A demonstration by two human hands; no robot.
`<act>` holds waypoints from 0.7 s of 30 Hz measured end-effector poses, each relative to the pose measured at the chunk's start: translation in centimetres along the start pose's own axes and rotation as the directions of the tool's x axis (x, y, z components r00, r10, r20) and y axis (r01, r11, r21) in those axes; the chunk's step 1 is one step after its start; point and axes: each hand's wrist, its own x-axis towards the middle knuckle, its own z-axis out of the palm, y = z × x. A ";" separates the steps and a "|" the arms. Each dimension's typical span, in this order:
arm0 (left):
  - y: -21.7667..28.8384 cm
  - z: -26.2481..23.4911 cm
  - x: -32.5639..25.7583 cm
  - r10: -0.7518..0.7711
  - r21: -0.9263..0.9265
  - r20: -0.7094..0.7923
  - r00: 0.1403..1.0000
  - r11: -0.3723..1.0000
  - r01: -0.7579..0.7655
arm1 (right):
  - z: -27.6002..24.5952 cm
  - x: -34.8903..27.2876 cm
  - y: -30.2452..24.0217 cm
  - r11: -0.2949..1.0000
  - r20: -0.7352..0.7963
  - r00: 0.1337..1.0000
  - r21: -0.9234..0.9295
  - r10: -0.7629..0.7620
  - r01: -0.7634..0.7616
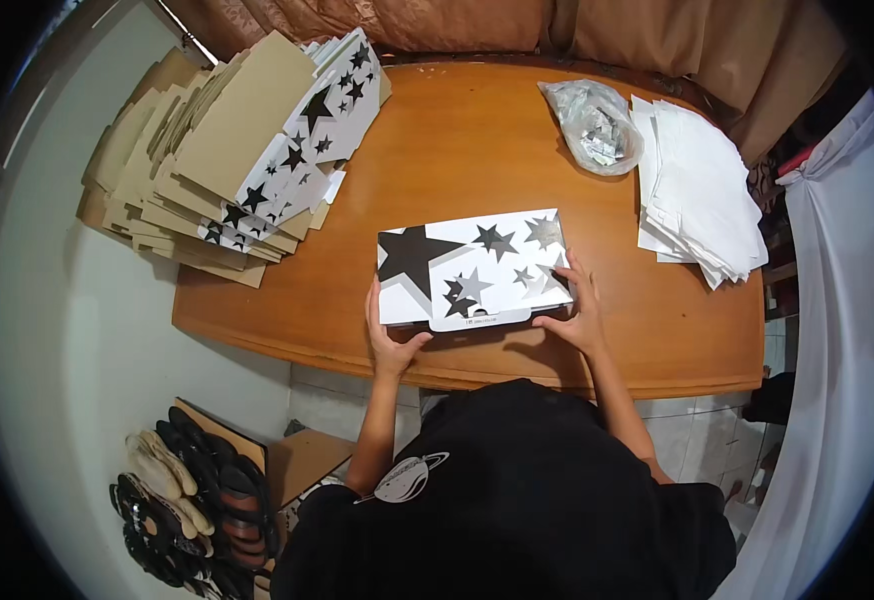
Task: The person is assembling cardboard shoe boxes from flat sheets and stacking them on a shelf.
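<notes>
Both my hands on the star-print box (472,268), white lid with black and grey stars, sitting closed near the front edge of the wooden table (477,150). My left hand (389,335) is at the box's left front corner, fingers up along the left side, thumb toward the front wall. My right hand (575,310) clamps the right front corner, fingers lying over the lid edge, thumb on the front. Both hands are pressed against the box, not spread free. Can't tell how firmly, front wall is in shadow. Far left: a pile of flat cardboard blanks (227,150), some with the same star print, hanging over the table edge. Far right: stack of white paper sheets (702,190), with a clear plastic bag (594,125) just beside it. Shoes (192,500) on the floor down left
</notes>
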 end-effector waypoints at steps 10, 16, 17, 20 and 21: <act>0.8 0.6 0.0 0.051 0.046 -0.068 0.996 0.998 -0.048 | 1.1 0.6 -1.4 0.981 -0.118 0.992 -0.192 -0.050 0.026; 0.8 1.5 -0.1 0.054 0.215 -0.197 0.979 0.977 -0.010 | 1.1 0.8 -2.4 0.993 -0.137 0.991 -0.115 -0.002 -0.013; 0.8 1.7 -0.2 0.062 0.213 -0.206 0.977 0.977 -0.017 | 1.1 0.7 -2.2 0.998 -0.135 0.990 -0.055 0.033 -0.041; 0.2 1.7 -0.7 0.030 0.181 -0.184 0.982 0.983 0.004 | 1.4 0.1 -1.9 0.998 -0.111 0.992 -0.016 0.059 -0.061; 0.2 1.9 -0.8 0.030 0.182 -0.184 0.983 0.983 0.003 | 1.4 0.0 -1.6 0.998 -0.111 0.992 -0.015 0.060 -0.062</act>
